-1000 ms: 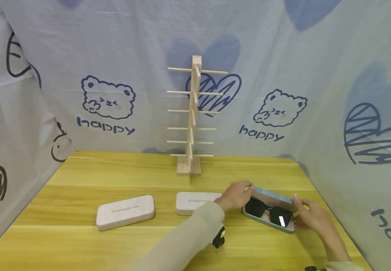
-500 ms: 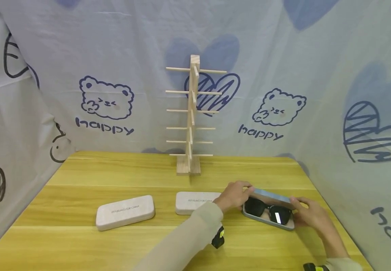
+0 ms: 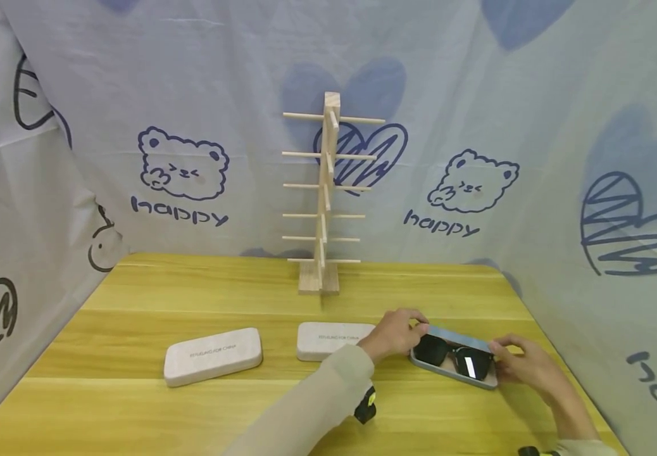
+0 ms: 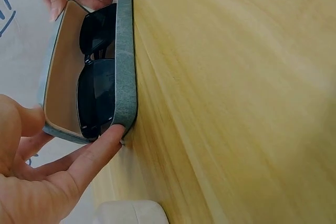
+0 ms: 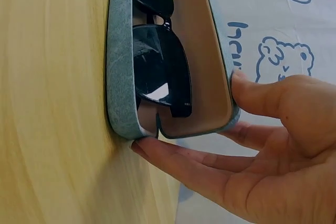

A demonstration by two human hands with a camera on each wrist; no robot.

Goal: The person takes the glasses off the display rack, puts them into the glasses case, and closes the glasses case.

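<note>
At the right of the table lies a partly raised blue-grey glasses case (image 3: 454, 375) with a beige lining. Inside it rest dark sunglasses (image 3: 432, 350), lenses facing the head camera. My left hand (image 3: 390, 332) holds the case's left end, its thumb on the edge of the lid (image 4: 56, 66) and a fingertip at the base's corner in the left wrist view. At the other end, my right hand (image 3: 530, 367) grips the same way: thumb against the lid's outside, a finger under the base's corner (image 5: 126, 129) in the right wrist view.
Two pale closed cases with printed lettering lie further left: one tilted case (image 3: 213, 358) and one case (image 3: 328, 341) partly behind my left forearm. A wooden peg stand (image 3: 326, 190) rises at the back. Patterned cloth (image 3: 260, 57) hangs around the table (image 3: 135, 411).
The lid has come down somewhat toward the base, so less of its lining shows. Both thumbs have moved with it, and the case stays in place.
</note>
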